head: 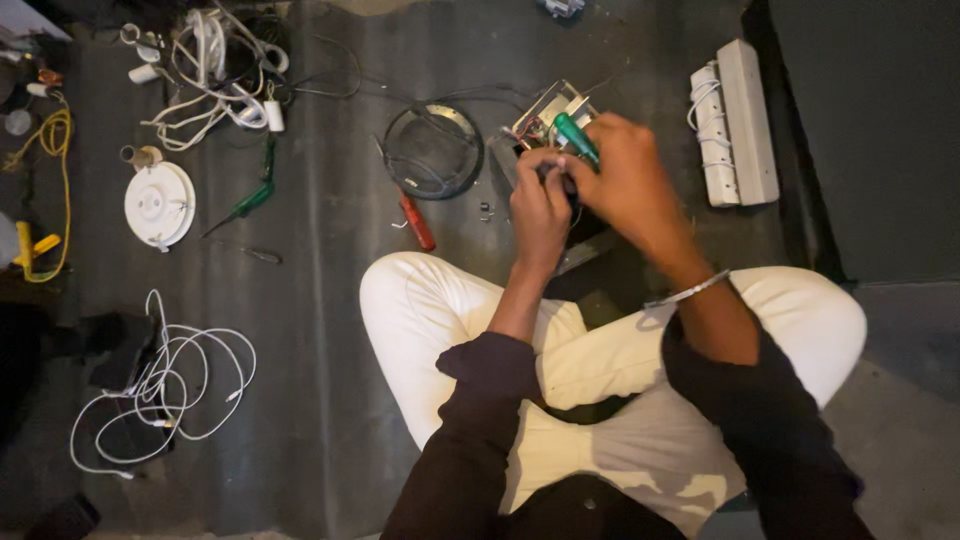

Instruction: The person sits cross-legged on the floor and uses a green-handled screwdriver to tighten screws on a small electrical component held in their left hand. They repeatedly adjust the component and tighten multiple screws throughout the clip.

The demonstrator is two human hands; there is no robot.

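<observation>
Person sits cross-legged on the dark floor mat [330, 300]. Right hand [630, 185] is clamped around a green-handled screwdriver [575, 137], long axis slanting up-left toward the open circuit unit [548, 115]. Left hand [540, 205], fingers curled together, pinches a small dark part just below that unit, touching the right hand. Both hands equally near. Red screwdriver [417, 222] lies left of the unit, the round black ring [432, 150] beside it.
</observation>
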